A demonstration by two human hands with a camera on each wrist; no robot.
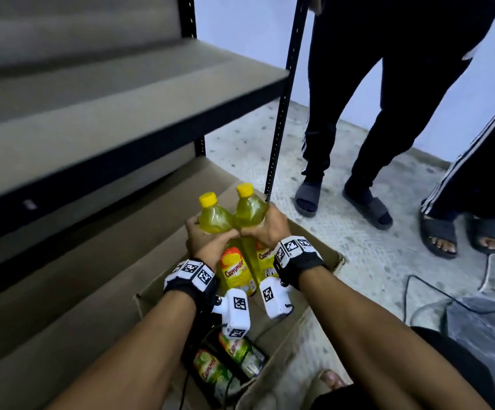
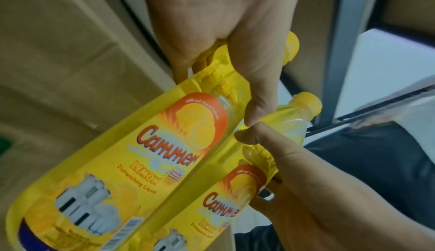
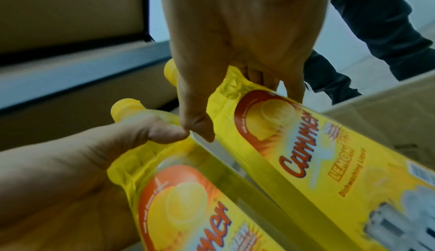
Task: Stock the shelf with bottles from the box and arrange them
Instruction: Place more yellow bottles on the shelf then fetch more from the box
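Note:
Two yellow lemon dishwashing-liquid bottles with yellow caps are held side by side above the cardboard box [image 1: 314,255]. My left hand [image 1: 207,241] grips the upper part of the left bottle [image 1: 215,220], seen close in the left wrist view [image 2: 146,162]. My right hand [image 1: 265,227] grips the upper part of the right bottle [image 1: 249,213], whose label fills the right wrist view [image 3: 317,152]. The thumbs of both hands touch between the bottles. Two green-labelled bottles [image 1: 228,365] lie in the box near my body. The shelf [image 1: 121,137] stands to the left, its boards bare.
Black shelf uprights [image 1: 281,113] rise just beyond the box. Two people in dark trousers and sandals [image 1: 367,208] stand on the speckled floor to the right. A cable [image 1: 435,294] and a grey plastic sheet [image 1: 483,329] lie on the floor at right.

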